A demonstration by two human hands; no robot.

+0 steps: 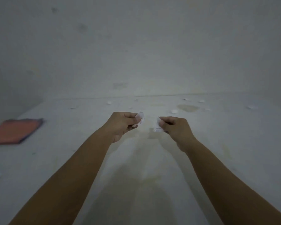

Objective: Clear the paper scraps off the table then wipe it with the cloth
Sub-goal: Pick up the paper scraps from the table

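White table point(217, 151) bears small pale paper scraps point(174, 111), orange cloth point(15, 131).

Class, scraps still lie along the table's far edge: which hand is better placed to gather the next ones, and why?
Probably the right hand: most remaining scraps lie far right. Both it and the left hand already pinch paper; the cloth lies far left.
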